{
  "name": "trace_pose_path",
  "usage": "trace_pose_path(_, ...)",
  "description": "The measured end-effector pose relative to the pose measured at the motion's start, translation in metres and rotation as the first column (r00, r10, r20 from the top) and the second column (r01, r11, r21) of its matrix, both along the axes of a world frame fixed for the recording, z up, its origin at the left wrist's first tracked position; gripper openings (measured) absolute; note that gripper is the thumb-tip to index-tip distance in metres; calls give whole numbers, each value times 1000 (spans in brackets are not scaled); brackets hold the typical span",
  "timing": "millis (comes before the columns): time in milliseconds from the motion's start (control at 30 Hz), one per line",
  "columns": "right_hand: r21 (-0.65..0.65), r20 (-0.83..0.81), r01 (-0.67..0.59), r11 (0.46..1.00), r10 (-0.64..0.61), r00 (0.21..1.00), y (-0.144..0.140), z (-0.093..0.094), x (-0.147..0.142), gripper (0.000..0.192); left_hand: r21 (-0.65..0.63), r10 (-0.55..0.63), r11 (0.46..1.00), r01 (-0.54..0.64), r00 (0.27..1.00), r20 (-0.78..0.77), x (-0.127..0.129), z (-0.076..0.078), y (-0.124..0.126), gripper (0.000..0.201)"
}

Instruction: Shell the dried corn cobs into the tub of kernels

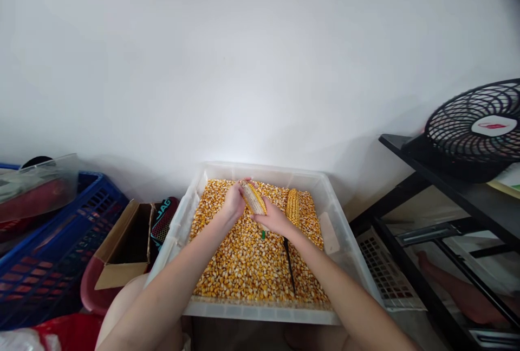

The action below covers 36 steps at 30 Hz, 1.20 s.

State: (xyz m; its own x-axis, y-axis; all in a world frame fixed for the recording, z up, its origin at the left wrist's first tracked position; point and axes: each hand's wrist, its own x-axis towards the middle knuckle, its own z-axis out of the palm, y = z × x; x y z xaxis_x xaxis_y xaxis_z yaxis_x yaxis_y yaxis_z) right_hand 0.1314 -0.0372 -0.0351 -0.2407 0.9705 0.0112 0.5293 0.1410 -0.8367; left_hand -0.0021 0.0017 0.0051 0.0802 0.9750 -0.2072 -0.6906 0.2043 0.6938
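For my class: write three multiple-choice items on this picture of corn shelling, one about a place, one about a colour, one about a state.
1. Where does the second corn cob lie?
A in the blue crate
B on the loose kernels in the clear tub
C on the black shelf

2. What colour is the crate on the left?
A blue
B green
C white

3. How is the partly shelled cob held?
A by one hand
B by both hands
C by none

Answers: 1 B, it rests on kernels in the tub. 2 A, blue plastic. 3 B, left hand and right hand grip it.
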Motion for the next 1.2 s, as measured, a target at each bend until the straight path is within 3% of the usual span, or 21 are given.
trace_pose_path(133, -8, -50, 10, 1000, -11, 999, 4, -1, 1, 47, 54, -60, 997, 55, 994, 94, -1, 4, -2, 31)
trace_pose_path(700, 30, -8, 43, 999, -43, 999, 4, -1, 1, 45, 133, 69, 989, -64, 997, -38, 9, 2, -3, 31)
trace_pose_path(1200, 34, 117, -8, 999, 4, 993, 1, -1, 8, 53, -15, 22, 1000, -22, 1000, -3, 5, 4, -2, 16)
